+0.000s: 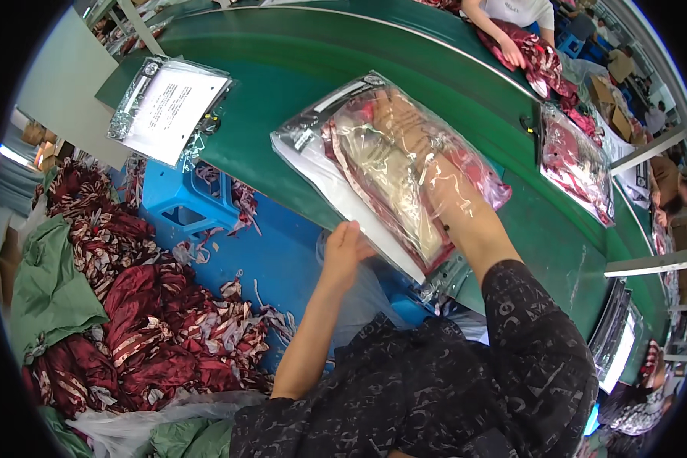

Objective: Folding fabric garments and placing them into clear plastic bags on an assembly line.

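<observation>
A clear plastic bag with a white insert and a folded dark red and cream garment slants above the green table. My right hand reaches deep inside the bag, its forearm running in over the garment. Through the shiny plastic, its fingers appear closed on the garment's far end; glare blurs them. My left hand pinches the near left edge of the bag beside the white insert, its fingertips partly hidden behind that edge.
Another bag with a white printed sheet lies at the table's far left. Below stand a blue stool and a heap of dark red garments. A packed garment rests at the right. Across the table a person handles red fabric.
</observation>
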